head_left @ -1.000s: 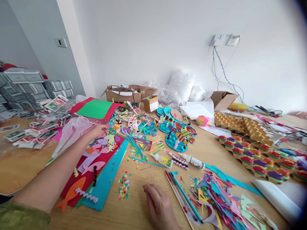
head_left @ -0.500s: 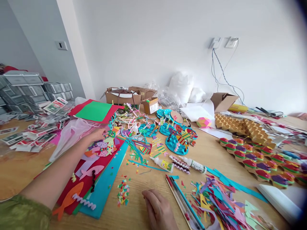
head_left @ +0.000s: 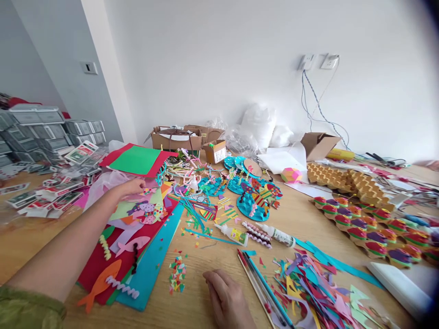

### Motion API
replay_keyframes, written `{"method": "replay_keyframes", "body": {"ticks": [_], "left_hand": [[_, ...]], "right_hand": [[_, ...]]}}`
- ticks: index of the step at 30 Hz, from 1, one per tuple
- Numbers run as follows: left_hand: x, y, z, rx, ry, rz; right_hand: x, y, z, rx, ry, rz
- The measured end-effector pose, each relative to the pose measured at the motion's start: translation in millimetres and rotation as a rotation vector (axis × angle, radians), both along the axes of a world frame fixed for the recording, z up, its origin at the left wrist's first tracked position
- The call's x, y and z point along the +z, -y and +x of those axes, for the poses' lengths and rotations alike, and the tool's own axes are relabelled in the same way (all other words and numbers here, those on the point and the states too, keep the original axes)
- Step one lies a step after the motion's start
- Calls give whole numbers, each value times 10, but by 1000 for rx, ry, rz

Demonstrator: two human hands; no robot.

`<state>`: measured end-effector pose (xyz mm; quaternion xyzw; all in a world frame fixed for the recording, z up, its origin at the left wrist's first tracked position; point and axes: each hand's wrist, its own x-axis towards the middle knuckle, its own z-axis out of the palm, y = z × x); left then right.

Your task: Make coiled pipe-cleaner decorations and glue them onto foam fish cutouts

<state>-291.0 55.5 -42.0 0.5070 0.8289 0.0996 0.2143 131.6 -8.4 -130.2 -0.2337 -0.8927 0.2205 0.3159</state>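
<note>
My left hand (head_left: pixel 135 187) reaches over a pile of coloured paper, its fingers bent down just below the red and green sheets (head_left: pixel 134 158). What lies under those fingertips is too small and hidden to make out. Near it are spotted paper fish cut-outs (head_left: pixel 147 208) on a red sheet (head_left: pixel 98 269). Closer to me lie a pink fish (head_left: pixel 133 245), an orange fish (head_left: pixel 104 278) and a lilac wavy pipe cleaner (head_left: pixel 123 287). My right hand (head_left: pixel 228 297) rests on the table with fingers curled together, nothing visible in it, between small paper bits (head_left: pixel 177 274) and some pencils (head_left: pixel 265 288).
Two glue bottles (head_left: pixel 235 235) lie mid-table near blue decorated plates (head_left: pixel 254 210). Paper scraps (head_left: pixel 315 288) are heaped at right, with painted egg-carton pieces (head_left: pixel 373 228) beyond. Cardboard boxes (head_left: pixel 178 139) stand at the wall. Flat printed cards (head_left: pixel 51 196) pile up at left.
My left hand has drawn back slightly to the left and up, uncovering more of the paper pieces and a green piece on the red sheet. My right hand stays put.
</note>
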Motion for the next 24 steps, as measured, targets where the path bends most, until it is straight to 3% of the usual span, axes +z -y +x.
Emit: {"method": "replay_keyframes", "body": {"ticks": [4, 8, 14, 17, 20, 24], "left_hand": [[303, 200, 78, -32, 165, 60], [567, 349, 335, -120, 352, 167], [979, 440, 1010, -278, 532, 368], [1148, 520, 1481, -472, 513, 432], [1095, 631, 1993, -637, 324, 451], [672, 799, 2542, -879, 153, 534]], "right_hand": [[43, 28, -13, -12, 1, -13], [119, 66, -29, -30, -36, -78], [193, 6, 8, -114, -224, -328], [279, -36, 61, -160, -393, -649], [439, -33, 130, -94, -565, -1045], [615, 29, 238, -15, -621, -1364]]}}
